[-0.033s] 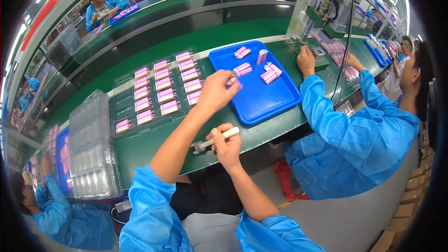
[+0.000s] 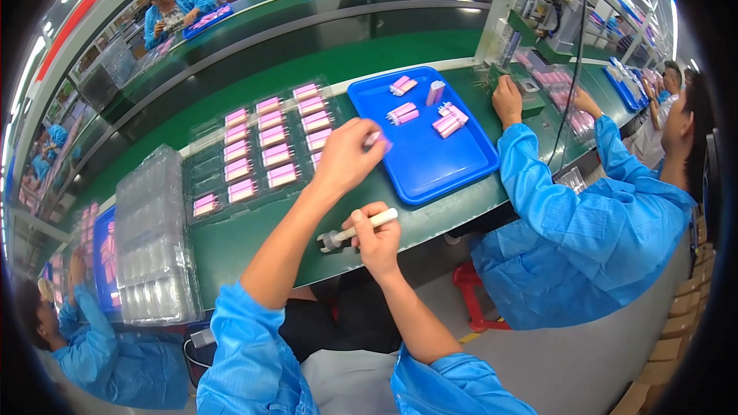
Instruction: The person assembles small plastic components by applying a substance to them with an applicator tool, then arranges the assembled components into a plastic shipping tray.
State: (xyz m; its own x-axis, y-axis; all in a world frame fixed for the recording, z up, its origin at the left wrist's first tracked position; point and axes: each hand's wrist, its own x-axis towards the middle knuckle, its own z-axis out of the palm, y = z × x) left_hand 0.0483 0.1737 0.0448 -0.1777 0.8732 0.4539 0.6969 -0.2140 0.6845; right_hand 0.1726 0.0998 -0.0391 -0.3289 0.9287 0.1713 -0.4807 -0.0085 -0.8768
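Note:
My left hand (image 2: 347, 157) is raised at the near left edge of the blue tray (image 2: 415, 190), fingers pinched on a small pink-and-white piece (image 2: 373, 139). Motion blur and the fingers hide most of that piece. Lower down, my right hand (image 2: 374, 244) is closed round a white-handled tool (image 2: 383, 217) with a grey head, tilted above the green table's near edge. Inside the tray are several pink-and-white packs (image 2: 403, 113) with small tabs at their ends; one stands upright. A clear plastic blister tray (image 2: 213, 175) left of my hand holds rows of similar packs.
Stacked clear plastic trays (image 2: 156, 246) stand at the left end of the green table (image 2: 246, 261). At right, a co-worker's blue sleeve (image 2: 530, 165) reaches to a bench machine (image 2: 530, 86). A red stool (image 2: 470, 292) is below. Behind the table runs a green conveyor (image 2: 307, 46).
My left hand has drawn slightly left, away from the packs in the blue tray, still pinching the piece. The right hand keeps its hold on the tool, almost unmoved.

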